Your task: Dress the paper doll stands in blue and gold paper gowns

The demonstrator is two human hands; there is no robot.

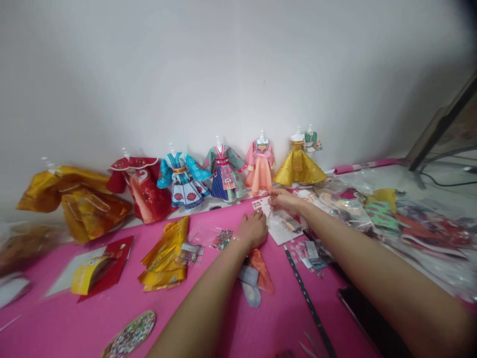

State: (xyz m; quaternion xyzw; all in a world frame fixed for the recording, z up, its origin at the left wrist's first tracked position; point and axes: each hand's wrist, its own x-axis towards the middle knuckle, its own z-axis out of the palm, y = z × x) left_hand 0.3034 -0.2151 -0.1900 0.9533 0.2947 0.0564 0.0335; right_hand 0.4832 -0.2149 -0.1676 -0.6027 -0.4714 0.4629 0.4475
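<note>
Pink mat (231, 323) as worktop: left hand (253, 229) presses flat, steadying clear packet (281, 223); right hand (283, 200) pinches packet's far edge, just before peach dress (260, 169) standing against wall.

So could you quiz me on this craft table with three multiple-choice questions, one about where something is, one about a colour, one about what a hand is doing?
1. Where do the small dressed mannequin dolls stand?
A. In a row along the white wall
B. In a heap on the floor
C. Inside a box

2. What colour is the flat mat covering the table?
A. Green
B. Pink
C. Black

3. What is the right hand doing?
A. Hanging in the air
B. Pinching a clear plastic packet
C. Gripping the thin dark stick

Answers:
1. A, they line up against the white wall.
2. B, the mat shows bright pink between the pieces.
3. B, its fingertips meet at the clear plastic packet lying on a white sheet, beside the left hand; the thin dark stick lies untouched.
</note>
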